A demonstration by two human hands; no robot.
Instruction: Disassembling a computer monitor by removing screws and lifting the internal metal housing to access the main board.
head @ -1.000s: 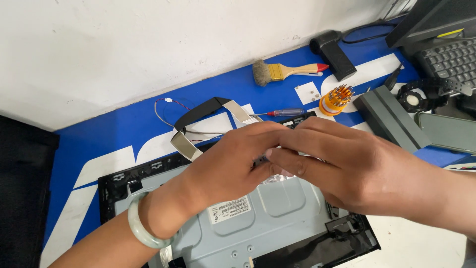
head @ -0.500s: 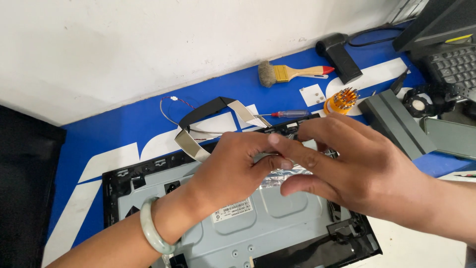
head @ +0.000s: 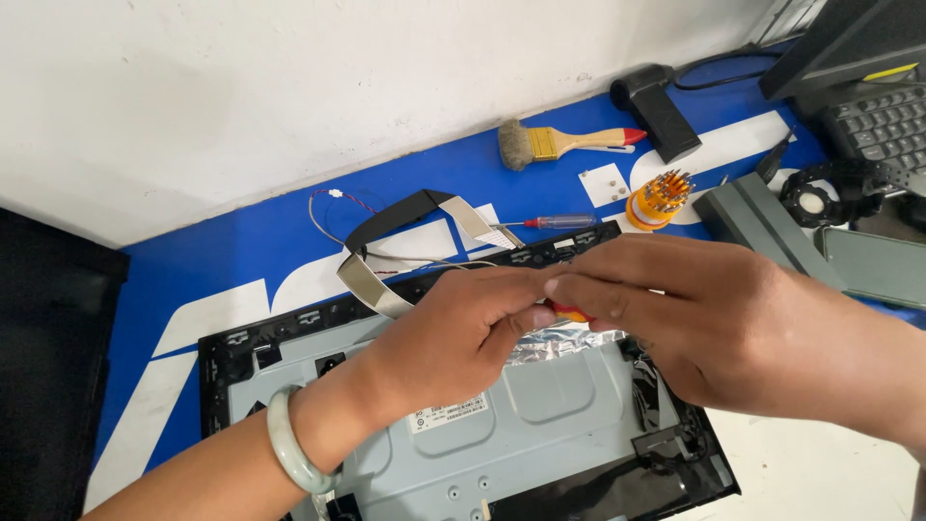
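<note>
Both hands meet over the upper edge of the grey sheet-metal back panel (head: 502,425) of a black-framed flat screen lying face down on the blue and white mat (head: 241,251). The left hand (head: 453,338), with a pale green bangle (head: 289,453) at the wrist, is curled nearly closed, thumb and forefinger pinched at the point where the two hands touch. The right hand (head: 694,318) is also mostly closed, its fingers wrapped round a small red and yellow tool (head: 569,312) of which only a sliver shows; what kind of tool it is cannot be told. Just under the fingertips lies a crinkled strip of silver foil tape (head: 569,342), stuck along the panel's top edge.

Working well here seems to mean keeping the pinch low and close to the foil, so it lifts without tearing, and steadying the panel with the heel of the left hand. The flat grey and black ribbon cable (head: 405,241) loops just behind the hands and looks easy to snag or crease. A wooden-handled brush (head: 559,143) and a slim red-tipped screwdriver (head: 559,222) lie further back on the mat
</note>
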